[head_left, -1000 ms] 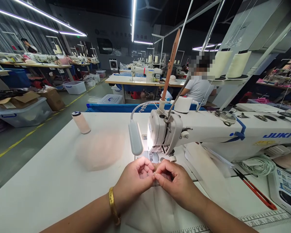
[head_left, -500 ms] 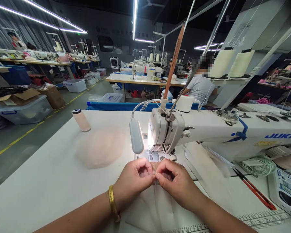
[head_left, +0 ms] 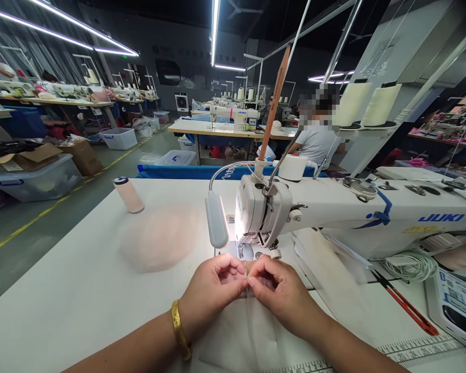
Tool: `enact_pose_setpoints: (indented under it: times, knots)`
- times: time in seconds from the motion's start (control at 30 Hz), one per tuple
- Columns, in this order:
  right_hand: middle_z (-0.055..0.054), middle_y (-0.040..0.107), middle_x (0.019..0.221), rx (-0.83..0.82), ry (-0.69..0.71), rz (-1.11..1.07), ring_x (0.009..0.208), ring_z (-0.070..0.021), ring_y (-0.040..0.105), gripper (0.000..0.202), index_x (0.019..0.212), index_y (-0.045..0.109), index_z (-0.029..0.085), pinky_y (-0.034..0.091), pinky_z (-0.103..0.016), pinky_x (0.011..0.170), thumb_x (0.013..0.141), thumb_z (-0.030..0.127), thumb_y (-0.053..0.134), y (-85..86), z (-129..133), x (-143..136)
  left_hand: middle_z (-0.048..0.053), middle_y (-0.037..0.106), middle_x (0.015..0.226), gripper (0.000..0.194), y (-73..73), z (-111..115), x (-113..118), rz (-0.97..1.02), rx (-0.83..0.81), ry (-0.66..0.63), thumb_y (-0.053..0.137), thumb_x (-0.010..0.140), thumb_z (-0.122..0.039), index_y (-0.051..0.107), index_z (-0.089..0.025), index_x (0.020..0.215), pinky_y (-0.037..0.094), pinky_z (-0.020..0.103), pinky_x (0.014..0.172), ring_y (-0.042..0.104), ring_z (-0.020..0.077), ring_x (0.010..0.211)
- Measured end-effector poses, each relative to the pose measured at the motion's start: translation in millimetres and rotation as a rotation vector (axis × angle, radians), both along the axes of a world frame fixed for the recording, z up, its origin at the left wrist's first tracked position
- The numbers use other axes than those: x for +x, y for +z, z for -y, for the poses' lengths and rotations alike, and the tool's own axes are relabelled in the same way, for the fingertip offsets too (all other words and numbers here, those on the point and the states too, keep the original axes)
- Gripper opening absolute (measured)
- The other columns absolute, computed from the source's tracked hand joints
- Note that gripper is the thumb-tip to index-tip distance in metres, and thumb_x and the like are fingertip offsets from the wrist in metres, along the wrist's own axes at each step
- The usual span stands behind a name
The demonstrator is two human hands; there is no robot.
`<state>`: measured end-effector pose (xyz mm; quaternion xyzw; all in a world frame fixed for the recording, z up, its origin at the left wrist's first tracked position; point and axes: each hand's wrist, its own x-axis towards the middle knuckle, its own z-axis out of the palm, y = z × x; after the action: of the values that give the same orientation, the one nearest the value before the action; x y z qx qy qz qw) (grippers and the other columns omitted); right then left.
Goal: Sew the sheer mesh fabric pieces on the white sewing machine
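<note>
Close in front of the sewing machine (head_left: 262,207), my two hands meet with their fingertips pinched together. My left hand (head_left: 209,285), a gold bangle at its wrist, is closed on the edge of a pale, sheer fabric (head_left: 243,331). My right hand (head_left: 287,290) grips the same edge right beside it, thumb against forefinger. The fabric spreads down from the fingers onto the white table; its outline is hard to make out there. Fingertips cover the exact spot held. Just beyond them are the presser foot and needle area, lit by a small lamp (head_left: 216,220).
A peach thread spool (head_left: 129,195) stands at left, near a blurred heap of sheer peach fabric (head_left: 159,238). Red-handled scissors-like snips (head_left: 407,305), a coiled pale cord (head_left: 409,265) and a ruler (head_left: 419,349) lie at right. A co-worker (head_left: 318,134) sits beyond.
The view has shifted slightly. Both hands stay pinched on the fabric at nearly the same place, with only slight finger movement.
</note>
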<state>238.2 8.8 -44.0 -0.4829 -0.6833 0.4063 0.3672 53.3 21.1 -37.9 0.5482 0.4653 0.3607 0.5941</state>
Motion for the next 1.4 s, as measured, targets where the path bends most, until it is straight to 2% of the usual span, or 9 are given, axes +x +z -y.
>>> enact_pose_setpoints:
  times: [0.2,0.43,0.63,0.8,0.97,1.13,1.27,1.4]
  knots:
    - [0.001,0.057,0.074,-0.006,-0.009,-0.011,0.069,-0.0166,0.048,0.016,0.077,0.061,0.022,0.036,-0.028,0.062,0.088,0.034,0.061,-1.6,0.4,-0.1,0.004,0.069,0.082,0.032,-2.6,1.7,-2.4,-0.002,0.008,-0.017,0.078,0.075,-0.045,0.066,-0.018,0.082,0.056,0.034,0.076,0.066,0.022,0.082]
    - [0.001,0.056,0.075,-0.03,-0.027,-0.02,0.07,-0.017,0.048,0.017,0.076,0.06,0.022,0.035,-0.028,0.062,0.088,0.035,0.061,-0.8,0.6,-1.6,0.001,0.066,0.076,0.028,-0.7,3.1,-2.7,-0.045,0.037,0.006,0.077,0.076,-0.043,0.066,-0.018,0.078,0.052,0.029,0.071,0.061,0.0185,0.075]
    - [0.001,0.058,0.076,-0.019,-0.02,-0.014,0.069,-0.0167,0.047,0.014,0.079,0.063,0.023,0.035,-0.028,0.062,0.089,0.032,0.06,-1.3,-0.2,-1.7,0.005,0.07,0.084,0.036,-1.1,-0.5,-4.0,0.005,-0.024,-0.08,0.077,0.077,-0.048,0.072,-0.016,0.092,0.055,0.035,0.077,0.067,0.0239,0.084]
    - [0.002,0.054,0.075,-0.007,-0.002,-0.006,0.069,-0.0166,0.046,0.017,0.08,0.061,0.022,0.035,-0.028,0.062,0.091,0.036,0.06,-0.8,0.6,0.9,0.002,0.066,0.078,0.033,-4.3,-1.4,-4.7,0.001,-0.013,-0.06,0.078,0.076,-0.047,0.064,-0.018,0.078,0.054,0.033,0.074,0.063,0.0209,0.079]
    - [0.0,0.056,0.083,-0.072,0.018,-0.045,0.073,-0.0172,0.047,0.02,0.096,0.066,0.022,0.038,-0.029,0.066,0.094,0.042,0.061,0.0,1.2,2.5,0.004,0.069,0.082,0.033,-3.0,1.3,-3.4,-0.002,0.003,-0.054,0.077,0.076,-0.049,0.064,-0.019,0.078,0.055,0.033,0.077,0.065,0.0228,0.083]
    - [0.001,0.055,0.08,-0.068,0.043,-0.052,0.074,-0.0174,0.047,0.02,0.085,0.061,0.022,0.036,-0.029,0.065,0.095,0.04,0.061,-0.7,0.9,2.2,0.003,0.067,0.08,0.03,0.8,2.1,-2.8,-0.113,0.083,-0.029,0.073,0.077,-0.048,0.063,-0.019,0.077,0.053,0.031,0.073,0.063,0.0214,0.079]
    - [0.001,0.058,0.081,-0.054,0.031,-0.075,0.075,-0.0178,0.049,0.02,0.085,0.064,0.023,0.038,-0.029,0.067,0.096,0.039,0.062,-1.6,1.1,3.1,0.006,0.072,0.087,0.028,1.2,1.3,-2.2,-0.102,0.073,-0.046,0.071,0.078,-0.046,0.063,-0.019,0.081,0.055,0.034,0.075,0.067,0.0239,0.084]
    - [0.0,0.06,0.082,-0.022,0.039,-0.074,0.075,-0.0178,0.051,0.018,0.083,0.064,0.023,0.039,-0.03,0.068,0.096,0.036,0.062,-1.4,1.1,3.9,0.005,0.071,0.082,0.026,-1.3,0.8,-1.3,-0.103,0.084,-0.028,0.072,0.074,-0.043,0.059,-0.02,0.074,0.053,0.033,0.073,0.065,0.0223,0.08]
